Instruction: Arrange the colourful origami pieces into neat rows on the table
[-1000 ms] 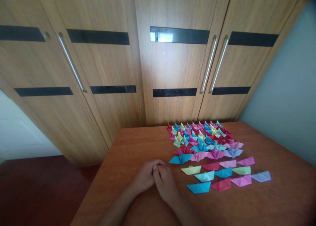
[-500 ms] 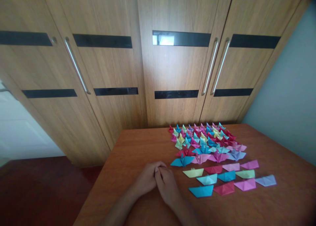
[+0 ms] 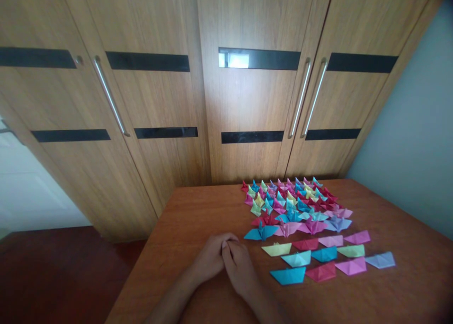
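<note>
My left hand (image 3: 211,258) and my right hand (image 3: 240,266) rest clasped together on the brown table (image 3: 198,211), fingers closed around each other. No object shows in either one. Just right of them lie rows of folded paper boats, among them a blue boat (image 3: 288,275), a red boat (image 3: 322,271) and a yellow boat (image 3: 277,249). Behind the boats are many colourful paper cranes, with a blue crane (image 3: 261,232) nearest my fingers and a purple crane (image 3: 339,223) farther right.
A wooden wardrobe (image 3: 170,97) with metal handles stands behind the table's back edge. On the right is a pale blue wall (image 3: 406,149). Dark red floor (image 3: 63,272) shows past the table's left edge, and a white door (image 3: 38,187) is at the far left.
The camera view has shifted very slightly. Both hands stay clasped in the same place, and the paper figures have not moved.
</note>
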Available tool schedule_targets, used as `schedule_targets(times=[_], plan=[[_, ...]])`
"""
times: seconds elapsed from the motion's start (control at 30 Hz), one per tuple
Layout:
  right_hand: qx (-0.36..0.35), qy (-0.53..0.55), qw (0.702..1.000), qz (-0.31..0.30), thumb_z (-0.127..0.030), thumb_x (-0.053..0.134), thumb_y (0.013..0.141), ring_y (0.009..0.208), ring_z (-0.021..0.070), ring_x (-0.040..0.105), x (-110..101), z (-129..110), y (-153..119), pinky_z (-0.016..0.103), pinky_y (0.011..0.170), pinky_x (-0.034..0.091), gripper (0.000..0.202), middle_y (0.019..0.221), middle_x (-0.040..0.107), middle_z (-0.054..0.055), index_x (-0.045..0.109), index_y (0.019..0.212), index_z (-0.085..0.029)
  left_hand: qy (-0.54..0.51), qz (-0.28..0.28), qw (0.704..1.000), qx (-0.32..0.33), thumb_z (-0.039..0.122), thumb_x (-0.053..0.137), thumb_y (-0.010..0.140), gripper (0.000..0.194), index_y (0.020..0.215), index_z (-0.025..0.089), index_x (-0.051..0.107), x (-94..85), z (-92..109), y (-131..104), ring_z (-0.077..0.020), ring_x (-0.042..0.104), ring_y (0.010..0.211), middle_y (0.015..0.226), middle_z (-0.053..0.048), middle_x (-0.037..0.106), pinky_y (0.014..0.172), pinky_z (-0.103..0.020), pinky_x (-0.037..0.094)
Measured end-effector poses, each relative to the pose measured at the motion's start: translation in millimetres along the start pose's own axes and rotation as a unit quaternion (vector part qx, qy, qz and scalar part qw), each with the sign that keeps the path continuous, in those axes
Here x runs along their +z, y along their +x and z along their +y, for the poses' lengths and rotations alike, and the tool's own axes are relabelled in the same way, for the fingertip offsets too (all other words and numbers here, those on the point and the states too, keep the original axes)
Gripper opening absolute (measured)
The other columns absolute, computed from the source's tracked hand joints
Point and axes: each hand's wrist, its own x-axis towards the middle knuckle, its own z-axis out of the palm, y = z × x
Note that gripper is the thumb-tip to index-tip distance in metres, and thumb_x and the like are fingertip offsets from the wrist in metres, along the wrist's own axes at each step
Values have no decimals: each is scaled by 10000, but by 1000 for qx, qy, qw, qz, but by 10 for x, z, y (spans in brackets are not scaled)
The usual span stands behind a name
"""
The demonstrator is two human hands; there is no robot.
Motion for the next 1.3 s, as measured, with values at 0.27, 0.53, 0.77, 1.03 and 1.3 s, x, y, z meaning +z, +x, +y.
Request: schedule_targets(times=[0.27, 0.53, 0.77, 1.03, 1.3], plan=[[-1, -1, 1000, -5, -247, 323, 929, 726, 154, 587, 4, -1, 11, 248, 656, 397, 359, 760, 652, 48, 600, 713, -167, -3, -1, 1000, -2, 67, 442, 696, 297, 890, 168, 643, 3, -8, 4, -156, 614, 815, 863, -19, 685, 746, -231, 443], [1, -5, 1000, -5, -252, 329, 930, 733, 152, 589, -11, -8, 10, 244, 659, 398, 351, 770, 654, 50, 607, 735, -163, 5, 4, 1000, 1, 67, 446, 686, 296, 883, 167, 642, 10, -33, 7, -151, 611, 794, 847, -15, 681, 732, -227, 444], [-2, -1, 1000, -10, -261, 317, 934, 735, 153, 589, -18, -12, 11, 242, 652, 402, 373, 773, 656, 55, 614, 733, -159, 4, 9, 1000, -3, 70, 440, 683, 295, 875, 163, 644, 14, -18, 11, -149, 615, 787, 841, -15, 688, 727, -222, 447], [0, -6, 1000, -5, -288, 309, 938, 749, 160, 588, -24, -25, 9, 253, 673, 415, 393, 787, 659, 63, 629, 751, -157, 1, 9, 1000, -3, 68, 433, 691, 301, 881, 164, 644, 11, -7, 6, -152, 617, 790, 846, -15, 689, 726, -224, 445], [-1, 0, 1000, -9, -269, 311, 934, 750, 156, 588, -16, -22, 13, 244, 663, 416, 381, 790, 658, 61, 627, 753, -155, 8, 0, 1000, -4, 69, 445, 673, 306, 887, 161, 644, 13, -28, 8, -154, 611, 790, 849, -18, 684, 728, -229, 442]])
